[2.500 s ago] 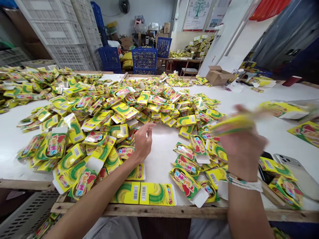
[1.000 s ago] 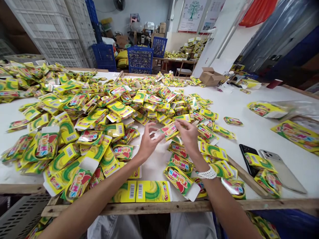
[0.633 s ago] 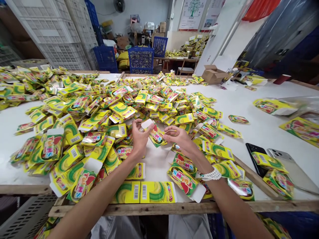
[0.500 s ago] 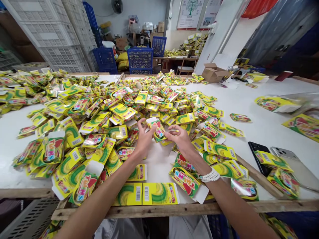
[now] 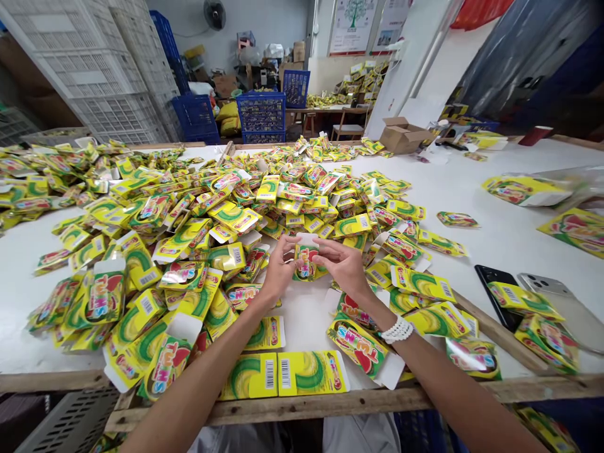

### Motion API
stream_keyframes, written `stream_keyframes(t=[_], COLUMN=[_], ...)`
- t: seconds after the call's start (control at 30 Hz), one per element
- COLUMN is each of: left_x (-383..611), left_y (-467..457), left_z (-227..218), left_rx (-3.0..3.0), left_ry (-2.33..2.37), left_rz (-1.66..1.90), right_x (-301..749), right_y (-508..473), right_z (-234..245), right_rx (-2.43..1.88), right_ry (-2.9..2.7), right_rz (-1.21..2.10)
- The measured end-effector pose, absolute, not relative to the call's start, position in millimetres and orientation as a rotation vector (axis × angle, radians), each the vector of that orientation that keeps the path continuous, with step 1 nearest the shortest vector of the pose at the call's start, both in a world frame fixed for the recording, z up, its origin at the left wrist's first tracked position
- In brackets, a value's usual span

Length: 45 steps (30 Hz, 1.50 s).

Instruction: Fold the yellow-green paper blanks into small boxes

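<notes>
Blue plastic crates [image 5: 261, 113] stand beyond the white desk [image 5: 509, 251], which a heap of yellow Tums blister cards [image 5: 221, 220] covers. The left hand [image 5: 280, 270] and right hand [image 5: 342, 267], apart earlier, now grip one Tums card [image 5: 306, 261] between their fingers [image 5: 321, 248], just above the desk.

My left grip [image 5: 282, 269] and my right grip [image 5: 343, 267] sit close together in the middle of the view, palms turned toward each other. The left fingers [image 5: 286, 246] curl upward and inward, and the right fingers [image 5: 324, 250] reach across toward them, slightly bent. Both wrists are cocked, with the hands angled in. My bare left forearm [image 5: 198, 371] runs up from the lower left and my bare right forearm [image 5: 448, 384] from the lower right, converging. A white beaded bracelet [image 5: 397, 330] circles my right wrist [image 5: 375, 303].
</notes>
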<state>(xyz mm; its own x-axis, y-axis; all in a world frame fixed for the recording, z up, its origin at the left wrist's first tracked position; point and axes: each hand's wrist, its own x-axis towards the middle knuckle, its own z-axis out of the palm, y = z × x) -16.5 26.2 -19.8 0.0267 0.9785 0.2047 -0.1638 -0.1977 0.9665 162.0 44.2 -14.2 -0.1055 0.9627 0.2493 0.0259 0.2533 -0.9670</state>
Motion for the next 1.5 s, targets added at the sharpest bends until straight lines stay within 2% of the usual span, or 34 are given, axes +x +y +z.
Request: stream_keyframes(t=[0.17, 0.43, 0.73, 1.23, 1.5], left_x=[-17, -11, -9, -19, -15], left_y=[29, 26, 25, 29, 25], left_z=[-25, -30, -24, -12, -12], left_rx=[1.261, 1.3, 1.493, 1.478, 1.333], left_ry=[0.999, 0.952, 0.976, 0.991, 0.95], left_rz=[1.444, 1.506, 1.424, 1.261, 1.319], right_x=[164, 166, 176, 172, 171], right_y=[49, 43, 47, 42, 37], right_z=[-19, -13, -7, 4, 10], right_rx=[-0.971, -0.962, -0.966, -1.02, -0.982], right_ry=[-1.558, -1.858, -1.86, -1.893, -1.768], right_rz=[1.0, 0.599, 0.478, 0.593, 0.672])
